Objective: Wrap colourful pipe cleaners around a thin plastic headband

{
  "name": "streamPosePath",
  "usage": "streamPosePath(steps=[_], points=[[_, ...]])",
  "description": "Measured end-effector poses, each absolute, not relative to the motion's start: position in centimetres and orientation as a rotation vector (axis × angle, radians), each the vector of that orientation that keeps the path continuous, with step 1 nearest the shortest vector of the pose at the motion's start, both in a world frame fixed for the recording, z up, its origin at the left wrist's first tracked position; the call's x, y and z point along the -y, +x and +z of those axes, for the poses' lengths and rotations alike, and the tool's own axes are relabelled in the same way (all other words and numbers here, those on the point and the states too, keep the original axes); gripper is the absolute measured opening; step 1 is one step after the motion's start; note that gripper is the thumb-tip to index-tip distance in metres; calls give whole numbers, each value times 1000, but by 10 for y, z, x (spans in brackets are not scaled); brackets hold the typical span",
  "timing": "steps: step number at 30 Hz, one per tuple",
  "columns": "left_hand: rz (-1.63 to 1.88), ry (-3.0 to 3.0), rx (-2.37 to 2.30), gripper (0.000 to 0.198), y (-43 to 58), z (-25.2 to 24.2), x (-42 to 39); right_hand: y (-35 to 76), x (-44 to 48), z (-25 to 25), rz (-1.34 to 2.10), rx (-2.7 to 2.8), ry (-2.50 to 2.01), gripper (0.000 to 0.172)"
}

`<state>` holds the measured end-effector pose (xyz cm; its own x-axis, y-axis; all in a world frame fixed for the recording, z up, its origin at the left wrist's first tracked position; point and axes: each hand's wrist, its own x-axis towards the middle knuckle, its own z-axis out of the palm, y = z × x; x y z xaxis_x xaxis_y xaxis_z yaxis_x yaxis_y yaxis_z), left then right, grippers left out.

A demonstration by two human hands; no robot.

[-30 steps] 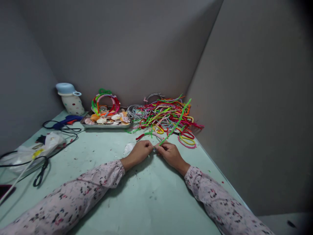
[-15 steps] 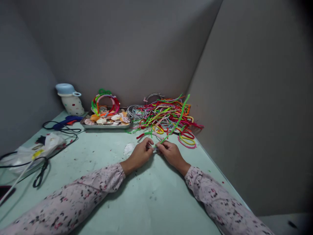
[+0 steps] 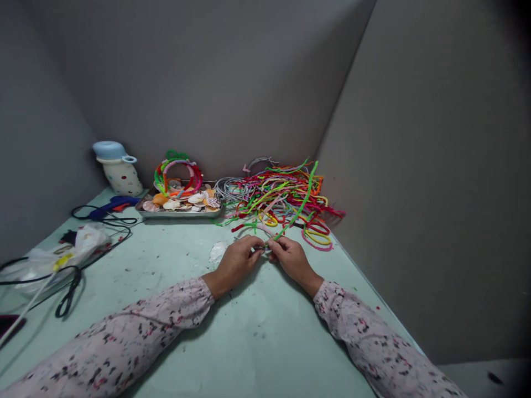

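Note:
A long, fuzzy green pipe cleaner (image 3: 305, 202) rises from the pinched fingers of my right hand (image 3: 292, 261) and leans up and to the right. Beside it, my left hand (image 3: 240, 260) has its thumb and forefinger pressed together on a thin grey strand (image 3: 259, 249). The two sets of fingertips almost meet, and the strand and the pipe cleaner's lower end come together between them. Fingers cover most of that spot, so how the two pieces join cannot be made out. Close behind the hands lies a short red and green pipe cleaner (image 3: 243, 226).
Against the back wall lies a tangled heap of coloured pipe cleaners (image 3: 282, 188). Left of it, a metal tray (image 3: 178, 216) holds shells and wrapped rings (image 3: 160, 176). Further left are a bottle (image 3: 120, 174), a blue glue gun (image 3: 110, 207), black cords (image 3: 74, 284) and a plastic bag (image 3: 89, 240).
My left fingers have shifted slightly right, closer to the right ones. The green pipe cleaner's upper tip has swung a little to the left.

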<state>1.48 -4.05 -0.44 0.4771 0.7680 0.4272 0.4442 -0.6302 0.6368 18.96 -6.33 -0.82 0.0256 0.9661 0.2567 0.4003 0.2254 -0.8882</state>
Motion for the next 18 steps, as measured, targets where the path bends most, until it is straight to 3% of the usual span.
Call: streamPosePath(steps=[18], points=[[869, 2314, -1122, 14, 15, -7, 38, 188, 64, -6, 694, 1585, -1336, 34]])
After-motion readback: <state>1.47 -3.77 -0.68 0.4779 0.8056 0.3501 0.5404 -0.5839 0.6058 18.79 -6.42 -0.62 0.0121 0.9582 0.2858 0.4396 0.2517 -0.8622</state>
